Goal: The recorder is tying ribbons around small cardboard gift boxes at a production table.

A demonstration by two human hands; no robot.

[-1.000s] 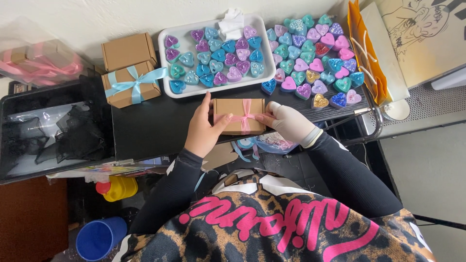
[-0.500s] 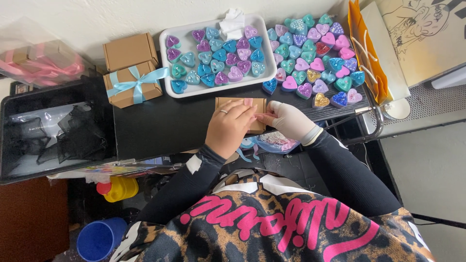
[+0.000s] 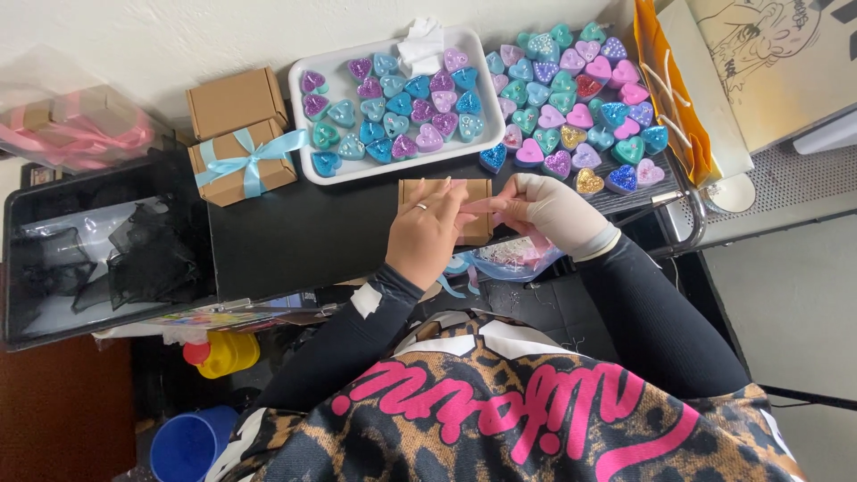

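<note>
1. I am looking down at what reads as a small home craft and gift-packing desk.
2. A white tray (image 3: 308, 156) and the black tabletop (image 3: 303, 232) beside it are crowded with glittery heart-shaped pieces (image 3: 571, 107).
3. Small cardboard boxes (image 3: 237, 103) are stacked at the wall, one tied with a blue ribbon (image 3: 245, 161).
4. A bag of pink ribbon (image 3: 76, 134) and an orange gift bag (image 3: 669, 98) sit at the edges.
</note>
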